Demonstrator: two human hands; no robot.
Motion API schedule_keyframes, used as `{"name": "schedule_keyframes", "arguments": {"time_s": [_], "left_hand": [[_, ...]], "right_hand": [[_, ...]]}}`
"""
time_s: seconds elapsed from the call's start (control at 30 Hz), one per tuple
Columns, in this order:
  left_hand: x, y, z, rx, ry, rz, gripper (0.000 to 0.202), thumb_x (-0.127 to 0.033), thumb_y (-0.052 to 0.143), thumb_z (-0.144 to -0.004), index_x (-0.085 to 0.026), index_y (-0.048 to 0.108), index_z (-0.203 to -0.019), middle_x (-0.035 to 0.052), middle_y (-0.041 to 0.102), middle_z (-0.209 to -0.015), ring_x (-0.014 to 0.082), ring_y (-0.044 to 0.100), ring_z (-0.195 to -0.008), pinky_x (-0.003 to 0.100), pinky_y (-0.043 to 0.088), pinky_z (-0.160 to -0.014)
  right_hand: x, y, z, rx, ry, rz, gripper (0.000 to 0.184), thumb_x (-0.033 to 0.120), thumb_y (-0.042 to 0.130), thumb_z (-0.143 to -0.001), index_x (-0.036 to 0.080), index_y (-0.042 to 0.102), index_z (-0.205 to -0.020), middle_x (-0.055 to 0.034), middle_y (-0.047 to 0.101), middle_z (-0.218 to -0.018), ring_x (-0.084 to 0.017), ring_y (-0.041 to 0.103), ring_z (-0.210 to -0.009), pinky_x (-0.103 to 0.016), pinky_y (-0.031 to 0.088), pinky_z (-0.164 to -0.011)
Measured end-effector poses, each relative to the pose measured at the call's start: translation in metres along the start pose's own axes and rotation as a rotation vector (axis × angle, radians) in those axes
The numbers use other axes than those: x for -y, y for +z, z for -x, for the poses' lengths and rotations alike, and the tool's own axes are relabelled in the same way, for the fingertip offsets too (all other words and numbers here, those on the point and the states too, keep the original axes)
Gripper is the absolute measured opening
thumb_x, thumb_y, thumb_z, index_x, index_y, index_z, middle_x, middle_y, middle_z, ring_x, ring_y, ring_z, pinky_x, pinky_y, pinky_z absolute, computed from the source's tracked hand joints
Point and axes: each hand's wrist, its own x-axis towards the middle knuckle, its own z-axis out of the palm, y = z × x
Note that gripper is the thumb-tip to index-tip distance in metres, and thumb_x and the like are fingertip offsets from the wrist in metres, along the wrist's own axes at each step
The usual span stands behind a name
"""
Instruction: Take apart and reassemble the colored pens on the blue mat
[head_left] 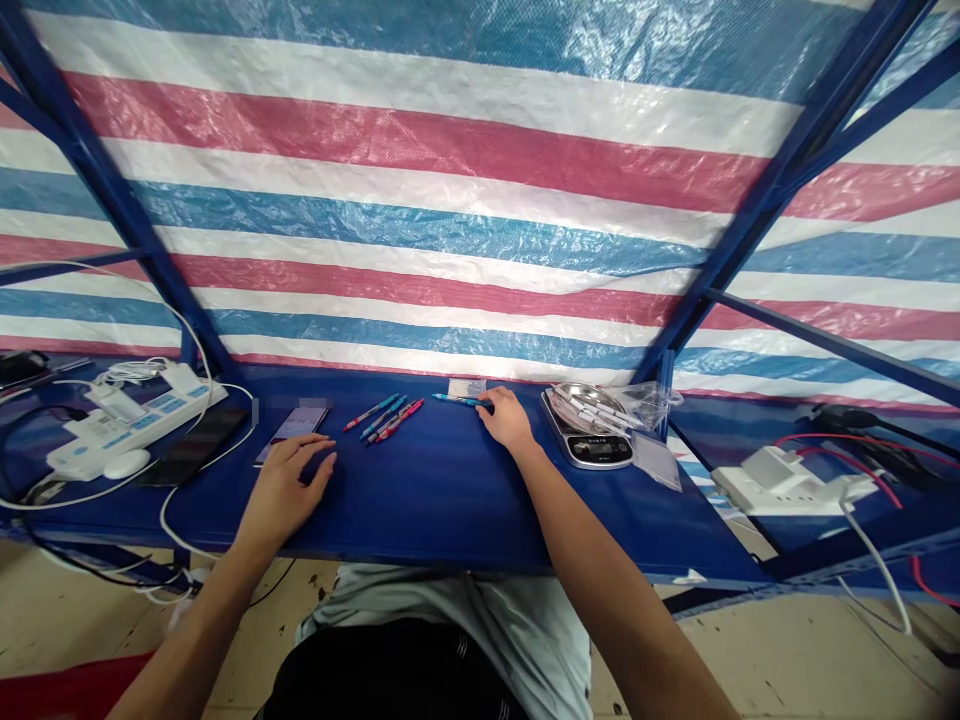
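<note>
My right hand (507,419) pinches the end of a light blue pen (456,399) near the back of the blue table (450,500). Just behind that pen lies a small clear packet (466,387). Left of it, several blue and pink pens (384,417) rest side by side on the tabletop. My left hand (289,487) is held with fingers apart at the near end of a phone (298,424) with a lit screen, and holds nothing. Whether its fingertips touch the phone, I cannot tell.
A kitchen scale (592,435) on the right carries a metal bowl and plastic-wrapped white items. Beside it is a clear packet (657,461). Power strips (135,425) with white cables and a dark phone (196,447) lie left. Another white socket block (791,482) sits far right. Blue posts frame striped sheeting.
</note>
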Motion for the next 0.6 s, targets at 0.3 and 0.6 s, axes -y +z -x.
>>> {"name": "schedule_keyframes", "arguments": {"time_s": [0.3, 0.6], "left_hand": [[0.040, -0.055, -0.015, -0.067, -0.270, -0.183, 0.052, -0.056, 0.048, -0.104, -0.023, 0.067, -0.139, 0.0129, 0.068, -0.144, 0.0368, 0.060, -0.136, 0.050, 0.041, -0.122], [0.135, -0.089, -0.013, 0.303, -0.825, -0.507, 0.108, -0.085, 0.049, -0.087, -0.012, 0.039, -0.165, 0.0386, 0.051, -0.152, 0.0655, 0.051, -0.137, 0.078, 0.043, -0.101]], "right_hand": [[0.000, 0.000, 0.013, -0.020, -0.034, -0.028, 0.028, 0.028, 0.064, -0.101, 0.020, 0.072, -0.128, -0.0128, 0.067, -0.128, -0.031, 0.059, -0.124, -0.045, 0.048, -0.115], [0.008, -0.006, 0.018, -0.014, 0.019, -0.081, 0.027, 0.032, 0.063, -0.102, 0.022, 0.073, -0.125, -0.0134, 0.068, -0.126, -0.033, 0.059, -0.123, -0.049, 0.050, -0.113]]}}
